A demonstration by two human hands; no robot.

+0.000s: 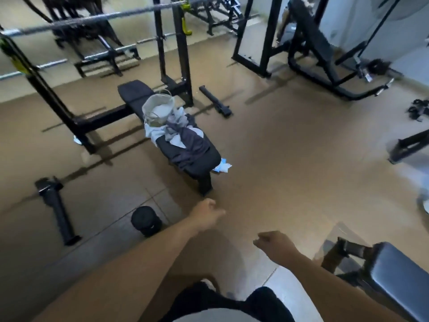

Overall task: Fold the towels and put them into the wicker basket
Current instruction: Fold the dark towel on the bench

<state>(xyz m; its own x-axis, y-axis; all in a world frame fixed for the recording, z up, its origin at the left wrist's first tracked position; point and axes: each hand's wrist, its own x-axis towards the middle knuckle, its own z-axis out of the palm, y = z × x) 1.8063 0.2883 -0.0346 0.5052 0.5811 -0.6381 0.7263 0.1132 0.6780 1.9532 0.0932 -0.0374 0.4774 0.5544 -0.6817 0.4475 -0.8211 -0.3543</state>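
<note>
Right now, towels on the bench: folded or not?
Not folded: the towels lie crumpled in a loose heap on the bench beside the basket.

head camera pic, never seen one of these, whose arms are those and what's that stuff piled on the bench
The camera sits on a person's head, looking forward and down, so the two bare arms are the wearer's own. The left hand and the right hand reach forward with loosely curled fingers and hold nothing. Ahead, in a gym, stands a black bench. On it sits a pale basket tipped on its side, with a heap of unfolded towels, grey, white and dark, spilling beside it. One more cloth hangs off the bench's near end.
</note>
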